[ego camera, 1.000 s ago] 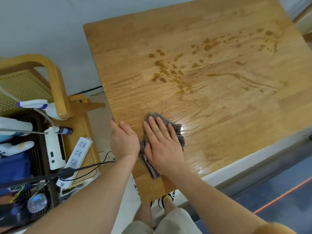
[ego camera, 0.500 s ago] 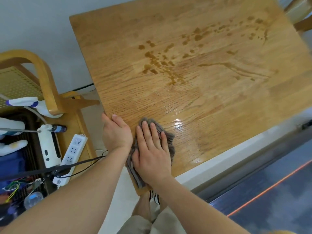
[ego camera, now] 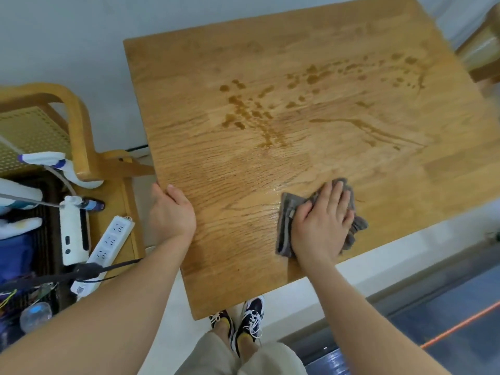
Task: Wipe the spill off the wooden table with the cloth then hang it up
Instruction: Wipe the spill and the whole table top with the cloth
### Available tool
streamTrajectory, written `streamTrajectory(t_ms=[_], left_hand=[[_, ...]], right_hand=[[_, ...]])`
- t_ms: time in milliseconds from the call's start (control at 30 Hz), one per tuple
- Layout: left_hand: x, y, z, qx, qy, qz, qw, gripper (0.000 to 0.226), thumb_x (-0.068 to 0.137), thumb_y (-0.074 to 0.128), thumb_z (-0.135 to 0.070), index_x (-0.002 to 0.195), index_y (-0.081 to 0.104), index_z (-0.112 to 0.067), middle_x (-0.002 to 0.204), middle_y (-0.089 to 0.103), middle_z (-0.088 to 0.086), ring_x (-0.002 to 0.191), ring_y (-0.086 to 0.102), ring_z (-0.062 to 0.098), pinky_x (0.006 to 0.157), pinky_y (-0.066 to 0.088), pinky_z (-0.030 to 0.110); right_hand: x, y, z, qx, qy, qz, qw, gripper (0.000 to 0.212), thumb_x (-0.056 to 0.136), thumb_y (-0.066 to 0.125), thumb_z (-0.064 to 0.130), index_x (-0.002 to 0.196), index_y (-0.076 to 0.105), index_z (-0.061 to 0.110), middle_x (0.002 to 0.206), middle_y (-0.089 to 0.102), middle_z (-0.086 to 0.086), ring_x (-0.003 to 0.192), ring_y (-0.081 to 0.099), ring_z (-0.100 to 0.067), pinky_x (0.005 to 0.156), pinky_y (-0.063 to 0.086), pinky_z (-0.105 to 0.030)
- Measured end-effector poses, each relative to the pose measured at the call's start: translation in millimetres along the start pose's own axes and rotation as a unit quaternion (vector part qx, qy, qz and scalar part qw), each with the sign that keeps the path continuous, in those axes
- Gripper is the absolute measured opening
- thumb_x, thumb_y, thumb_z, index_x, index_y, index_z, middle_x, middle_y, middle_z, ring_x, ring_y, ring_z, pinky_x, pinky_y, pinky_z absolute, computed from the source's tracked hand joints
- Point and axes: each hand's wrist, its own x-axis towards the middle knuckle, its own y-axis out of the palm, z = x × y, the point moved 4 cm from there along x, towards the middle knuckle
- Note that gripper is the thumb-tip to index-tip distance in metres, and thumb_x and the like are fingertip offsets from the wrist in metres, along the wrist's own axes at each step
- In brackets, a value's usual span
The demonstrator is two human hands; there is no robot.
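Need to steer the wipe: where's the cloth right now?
Head view, lower right: the cloth lies under the right hand near the table edge, below the spill.

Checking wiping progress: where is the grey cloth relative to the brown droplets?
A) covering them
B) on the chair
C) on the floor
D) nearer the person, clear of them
D: the right hand presses the grey cloth near the wooden table's front edge; the brown droplets lie farther back, uncovered.

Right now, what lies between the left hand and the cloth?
Only bare tabletop: in the head view, nothing sits on the wooden table between the left hand and the cloth.
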Motion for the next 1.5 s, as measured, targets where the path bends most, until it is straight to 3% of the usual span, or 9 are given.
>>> streamTrajectory(t_ms=[267, 367, 533, 700, 833, 1033, 1233, 1367, 1500], left_hand=[[6, 1, -1, -0.015, 0.033, -0.016, 0.999, 0.034, 0.101, 0.025, -0.033, 0.118, 0.046, -0.011, 0.102, 0.062, 0.018, 0.088, 0.057, 0.04, 0.07, 0.037, 0.037], [3, 2, 1, -0.016, 0.032, -0.01, 0.999, 0.032, 0.101, 0.024, -0.032, 0.115, 0.045, -0.012, 0.088, 0.055, 0.008, 0.074, 0.049, 0.028, 0.066, 0.036, 0.035], [6, 3, 0, -0.012, 0.023, -0.008, 1.0, 0.018, 0.101, 0.024, -0.031, 0.096, 0.036, -0.018, 0.079, 0.052, 0.005, 0.056, 0.042, 0.017, 0.051, 0.026, 0.029], [7, 2, -1, -0.053, 0.012, 0.016, 0.998, 0.026, 0.1, 0.025, -0.031, 0.107, 0.045, -0.014, 0.091, 0.056, 0.005, 0.069, 0.048, 0.024, 0.06, 0.034, 0.032], [7, -2, -1, -0.112, 0.011, 0.043, 0.993, 0.029, 0.1, 0.032, -0.025, 0.118, 0.048, -0.01, 0.096, 0.055, 0.001, 0.078, 0.052, 0.021, 0.061, 0.032, 0.028], [59, -6, -22, -0.161, -0.002, 0.115, 0.98, 0.032, 0.099, 0.026, -0.04, 0.109, 0.048, -0.019, 0.098, 0.057, 0.001, 0.086, 0.055, 0.02, 0.066, 0.039, 0.033], [144, 2, -58, -0.28, -0.162, 0.156, 0.933, 0.054, 0.099, 0.023, -0.045, 0.143, 0.036, -0.015, 0.147, 0.038, 0.005, 0.13, 0.038, 0.026, 0.108, 0.028, 0.038], [151, 9, -51, -0.289, -0.197, 0.189, 0.918, 0.07, 0.093, 0.026, -0.062, 0.142, 0.04, -0.013, 0.143, 0.044, 0.005, 0.127, 0.045, 0.025, 0.107, 0.034, 0.04], [148, 10, -48, -0.308, -0.227, 0.205, 0.901, 0.072, 0.091, 0.029, -0.065, 0.143, 0.04, -0.016, 0.139, 0.048, 0.005, 0.121, 0.051, 0.028, 0.101, 0.042, 0.043]], right_hand=[[-39, 24, 98, -0.01, -0.495, 0.11, 0.862, 0.058, 0.095, 0.039, 0.037, 0.15, 0.036, 0.019, 0.158, 0.031, 0.0, 0.148, 0.022, -0.018, 0.121, 0.014, -0.044], [41, 9, 50, -0.018, -0.418, 0.055, 0.906, 0.058, 0.091, 0.039, 0.035, 0.146, 0.042, 0.016, 0.154, 0.038, -0.005, 0.145, 0.03, -0.022, 0.119, 0.022, -0.047], [85, 1, 42, 0.004, -0.022, -0.016, 1.0, 0.059, 0.097, 0.028, 0.035, 0.153, 0.028, 0.015, 0.161, 0.023, -0.005, 0.149, 0.015, -0.022, 0.12, 0.013, -0.048], [8, 34, 164, 0.024, -0.265, 0.025, 0.964, 0.057, 0.097, 0.035, 0.036, 0.15, 0.035, 0.014, 0.158, 0.03, -0.004, 0.148, 0.021, -0.022, 0.12, 0.016, -0.047], [27, 24, 131, -0.02, -0.407, 0.075, 0.91, 0.056, 0.097, 0.034, 0.039, 0.15, 0.036, 0.021, 0.158, 0.03, 0.002, 0.148, 0.021, -0.016, 0.119, 0.022, -0.046], [62, 13, 94, -0.031, -0.002, 0.011, 0.999, 0.062, 0.099, 0.022, 0.04, 0.156, 0.015, 0.015, 0.163, 0.011, -0.005, 0.151, 0.005, -0.023, 0.12, 0.009, -0.05], [-27, 48, 215, -0.014, -0.318, 0.064, 0.946, 0.06, 0.1, 0.031, 0.039, 0.153, 0.025, 0.014, 0.162, 0.019, -0.005, 0.15, 0.009, -0.022, 0.121, 0.011, -0.049], [-2, 49, 232, -0.009, -0.484, 0.1, 0.869, 0.056, 0.098, 0.038, 0.037, 0.149, 0.037, 0.016, 0.158, 0.03, -0.002, 0.149, 0.018, -0.02, 0.119, 0.017, -0.048], [38, 56, 260, -0.008, -0.478, 0.094, 0.874, 0.057, 0.097, 0.036, 0.039, 0.15, 0.037, 0.018, 0.158, 0.031, -0.001, 0.148, 0.02, -0.018, 0.12, 0.016, -0.045]])
